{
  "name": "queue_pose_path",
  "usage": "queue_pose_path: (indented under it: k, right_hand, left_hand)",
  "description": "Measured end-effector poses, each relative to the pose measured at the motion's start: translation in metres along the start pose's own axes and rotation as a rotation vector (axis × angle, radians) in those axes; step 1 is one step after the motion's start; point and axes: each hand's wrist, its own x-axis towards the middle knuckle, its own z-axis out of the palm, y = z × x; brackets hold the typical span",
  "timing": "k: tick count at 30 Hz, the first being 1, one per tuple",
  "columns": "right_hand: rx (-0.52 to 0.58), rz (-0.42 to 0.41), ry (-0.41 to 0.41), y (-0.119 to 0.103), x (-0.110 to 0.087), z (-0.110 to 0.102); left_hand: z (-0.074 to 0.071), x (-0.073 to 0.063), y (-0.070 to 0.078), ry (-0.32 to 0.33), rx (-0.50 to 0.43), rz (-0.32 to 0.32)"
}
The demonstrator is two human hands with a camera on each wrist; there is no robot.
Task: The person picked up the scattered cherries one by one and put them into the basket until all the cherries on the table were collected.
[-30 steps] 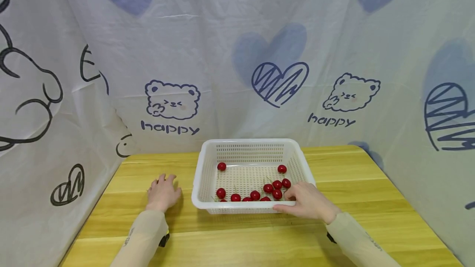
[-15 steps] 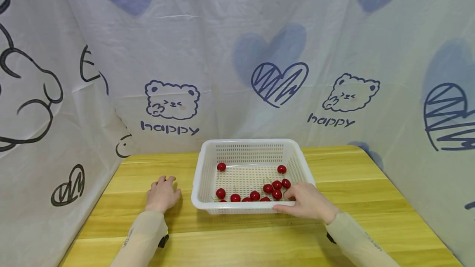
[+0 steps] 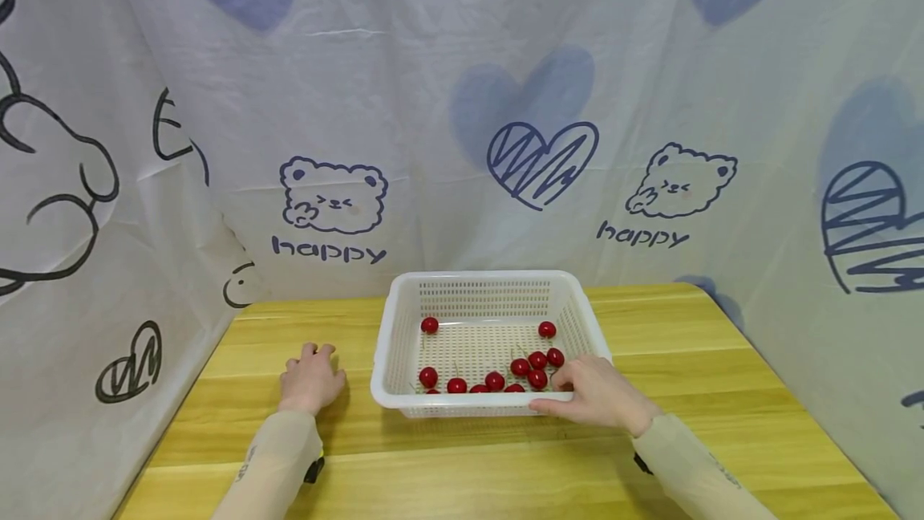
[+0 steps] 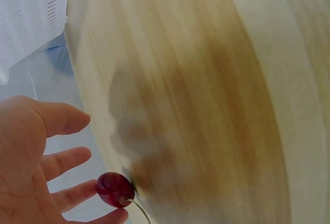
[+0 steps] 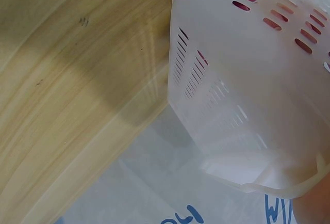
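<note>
A white perforated plastic basket [image 3: 390, 343] stands on the table with several red cherries [image 3: 494, 381] inside, most along its front side. My right hand [image 3: 599, 396] grips the front rim near the right corner, thumb outside the wall and fingers curled over inside. In the right wrist view the basket's wall [image 5: 232, 79] fills much of the picture; only a bit of the hand shows at the lower right. To the left of the basket, my left hand [image 3: 310, 383] is low over the table, fingers spread and loosely bent. A single stemmed cherry [image 4: 115, 189] lies at its outer fingertips, hidden in the head view.
The wooden table [image 3: 462, 472] ends at the back against a white curtain [image 3: 447, 207] printed with hearts and bears. More of this curtain hangs along the left and right sides.
My left hand has shifted slightly to the left. The right hand keeps its grip on the rim, and the basket and its cherries stay in place.
</note>
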Motion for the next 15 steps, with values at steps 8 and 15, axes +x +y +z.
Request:
queue_pose_path:
  k: [8, 15]
  right_hand:
    - [-0.008, 0.001, 0.0, 0.0006, -0.0001, 0.0004]
    - [-0.008, 0.01, -0.003, -0.0002, -0.0001, 0.0005]
  left_hand:
    - [-0.0014, 0.0002, 0.0003, -0.004, 0.005, -0.004]
    - [0.0002, -0.0019, -0.0008, -0.017, 0.025, 0.006]
